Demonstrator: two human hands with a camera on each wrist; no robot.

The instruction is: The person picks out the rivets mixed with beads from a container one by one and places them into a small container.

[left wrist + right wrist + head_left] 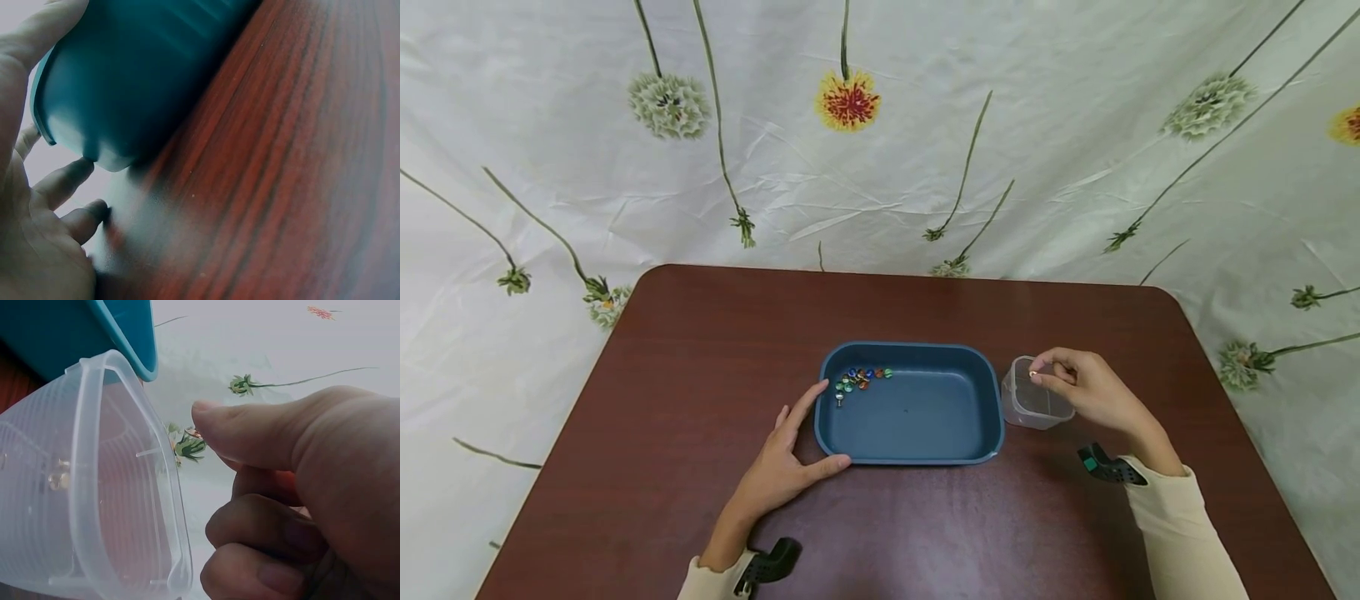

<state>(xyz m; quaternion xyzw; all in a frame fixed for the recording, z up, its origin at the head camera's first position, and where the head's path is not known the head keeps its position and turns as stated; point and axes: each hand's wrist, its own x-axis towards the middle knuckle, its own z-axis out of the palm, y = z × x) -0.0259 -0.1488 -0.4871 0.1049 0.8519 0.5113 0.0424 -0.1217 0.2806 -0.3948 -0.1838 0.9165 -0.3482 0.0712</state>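
A blue rectangular tray [910,417] lies on the table, with several small shiny coloured bead-like pieces [862,379] in its far left part. My left hand [786,467] is spread at the tray's left end, fingertips touching the left rim and thumb at the near edge. Right of the tray stands a clear plastic container [1037,408]; in the right wrist view a few small gold-coloured bits [59,479] show through its wall. Above the container my right hand [1093,392] pinches a tiny shiny piece [1033,374] between thumb and index finger. Its exact kind is too small to tell.
The dark red-brown wooden table [715,350] extends around the tray. Behind it hangs a white cloth [910,167] with printed flowers. The container's left side stands close against the tray's right end.
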